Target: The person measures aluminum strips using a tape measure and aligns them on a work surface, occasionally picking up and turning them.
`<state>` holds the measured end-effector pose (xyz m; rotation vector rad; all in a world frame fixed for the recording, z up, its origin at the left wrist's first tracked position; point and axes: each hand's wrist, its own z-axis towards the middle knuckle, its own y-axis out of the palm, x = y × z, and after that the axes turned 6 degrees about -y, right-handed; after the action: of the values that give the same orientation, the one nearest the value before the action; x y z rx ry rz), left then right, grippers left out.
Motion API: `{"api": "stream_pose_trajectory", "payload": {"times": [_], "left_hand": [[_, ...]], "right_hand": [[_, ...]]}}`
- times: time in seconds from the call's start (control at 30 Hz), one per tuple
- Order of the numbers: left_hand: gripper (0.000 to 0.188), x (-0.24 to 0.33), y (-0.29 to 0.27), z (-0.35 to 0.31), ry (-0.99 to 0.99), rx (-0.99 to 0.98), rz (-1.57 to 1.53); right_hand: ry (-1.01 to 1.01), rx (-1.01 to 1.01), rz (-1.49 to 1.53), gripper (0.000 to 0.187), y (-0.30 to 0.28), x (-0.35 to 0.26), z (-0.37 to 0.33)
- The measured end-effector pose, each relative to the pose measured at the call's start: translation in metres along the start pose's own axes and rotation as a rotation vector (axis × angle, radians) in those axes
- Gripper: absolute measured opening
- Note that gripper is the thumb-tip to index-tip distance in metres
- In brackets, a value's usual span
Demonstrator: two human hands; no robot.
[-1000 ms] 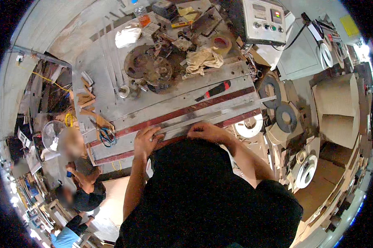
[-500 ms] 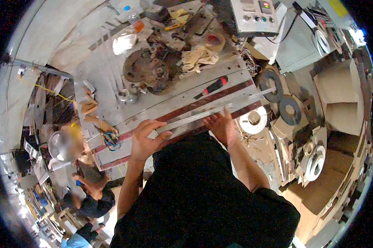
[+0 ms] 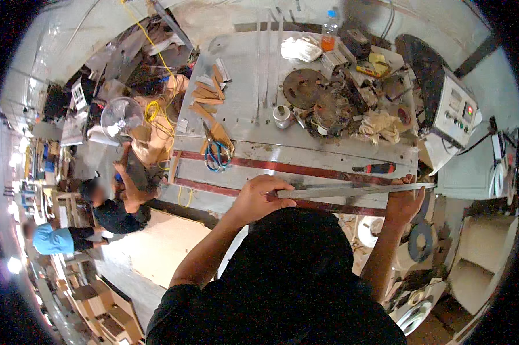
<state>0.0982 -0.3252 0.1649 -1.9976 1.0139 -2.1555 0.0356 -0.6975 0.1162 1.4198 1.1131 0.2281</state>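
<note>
A long, thin, silvery metal strip [image 3: 340, 192] lies crosswise in front of my body, above the near edge of the workbench. My left hand [image 3: 260, 198] is closed round its left end, with thumb and fingers on either side of it. Towards the other end, my right hand [image 3: 404, 204] has its fingers wrapped over the strip, whose tip sticks out past them to the right. Two dark red rails [image 3: 305, 168] run along the bench, one just beyond the strip and one partly under it. A red-and-black screwdriver [image 3: 376, 168] rests beyond the strip near my right hand.
Blue-handled scissors [image 3: 216, 155] and wood pieces [image 3: 209, 92] lie on the bench [image 3: 231, 57] at left. A jar [image 3: 282, 117], greasy machine parts [image 3: 328, 109], a rag [image 3: 381, 126] and a bottle [image 3: 329, 31] stand farther back. A control box [image 3: 456, 109] is at right; two people work at left.
The view has swung, so the bench sits further right and squarer. My right hand has slid out along the strip to near its right end and closed on it. My left hand stays at the left end.
</note>
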Motion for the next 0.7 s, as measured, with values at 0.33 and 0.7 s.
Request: {"api": "stream_pose_trajectory", "payload": {"times": [0.33,0.7], "left_hand": [[0.034,-0.045,-0.045,-0.051,-0.161,0.298,0.028],[0.038,-0.091,-0.102,-0.082,-0.450,0.593,-0.279]], "right_hand": [[-0.030,-0.447,-0.443,0.034,0.173,0.105,0.008],[0.541,-0.622,-0.475,0.042,0.264,0.344,0.014]]}}
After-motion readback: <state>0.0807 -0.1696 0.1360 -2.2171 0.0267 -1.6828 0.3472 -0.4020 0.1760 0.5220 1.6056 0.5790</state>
